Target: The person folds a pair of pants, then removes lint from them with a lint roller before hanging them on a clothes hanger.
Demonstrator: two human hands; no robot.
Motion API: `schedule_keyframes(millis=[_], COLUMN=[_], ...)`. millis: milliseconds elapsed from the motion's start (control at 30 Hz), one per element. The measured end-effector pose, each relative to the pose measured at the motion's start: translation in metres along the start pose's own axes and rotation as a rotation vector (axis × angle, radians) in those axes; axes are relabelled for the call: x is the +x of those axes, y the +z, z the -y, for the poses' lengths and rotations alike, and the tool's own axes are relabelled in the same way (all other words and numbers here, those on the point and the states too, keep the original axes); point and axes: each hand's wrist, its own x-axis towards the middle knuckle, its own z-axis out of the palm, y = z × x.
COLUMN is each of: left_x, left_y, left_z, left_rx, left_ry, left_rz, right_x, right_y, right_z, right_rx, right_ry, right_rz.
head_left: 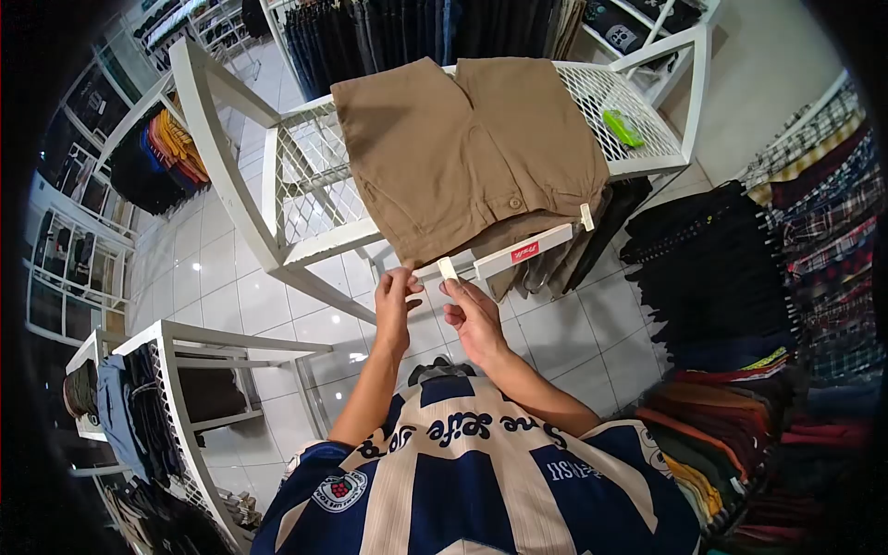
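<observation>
Brown shorts [472, 139] lie spread over a white mesh shelf [310, 153], their waistband toward me. My left hand [396, 301] has its fingers curled at the left corner of the waistband; what its fingertips hold is too small to make out. My right hand [472, 314] pinches a small cream tag [448, 269] below the waistband. A second pale tag [586, 217] is at the waistband's right end. Along the shelf's front edge sits a white strip with a red label [524, 252]. A bright green item [622, 129] rests on the mesh right of the shorts.
Dark trousers [370, 42] hang behind the shelf. Black garments [712, 277] and plaid shirts [837, 250] hang at the right, with folded coloured clothes [712, 425] lower down. Another white rack [176, 370] with jeans stands at the lower left on the tiled floor [319, 324].
</observation>
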Motion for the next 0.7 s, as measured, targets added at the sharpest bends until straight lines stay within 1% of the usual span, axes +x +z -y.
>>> schedule_keyframes(millis=[33,100,200,233,300,400,533,700], left_x=[0.000,0.003,0.011,0.013,0.015,0.017,0.017,0.016], left_y=[0.002,0.008,0.010,0.011,0.014,0.011,0.011,0.012], left_z=[-0.009,-0.022,-0.024,-0.022,-0.019,-0.017,-0.019,-0.018], left_rx=[-0.042,-0.042,-0.012,-0.014,0.023,0.030,0.035,0.037], left_ry=[-0.045,-0.079,-0.029,-0.025,0.001,0.009,0.020,0.016], left_rz=[-0.063,-0.068,0.080,0.080,0.077,0.084,0.094,0.084], right_x=[0.000,0.003,0.004,0.006,0.010,0.012,0.009,0.013], right_y=[0.000,-0.001,0.001,0.000,-0.003,-0.001,0.000,-0.003], right_z=[-0.002,-0.001,0.001,0.000,-0.003,-0.004,-0.001,-0.005], right_rx=[0.027,0.042,0.087,0.086,0.073,0.044,0.079,0.046], right_ry=[0.006,0.027,0.069,0.067,-0.006,-0.029,-0.031,-0.035], right_rz=[-0.008,0.000,-0.058,-0.056,-0.014,-0.039,-0.024,-0.033])
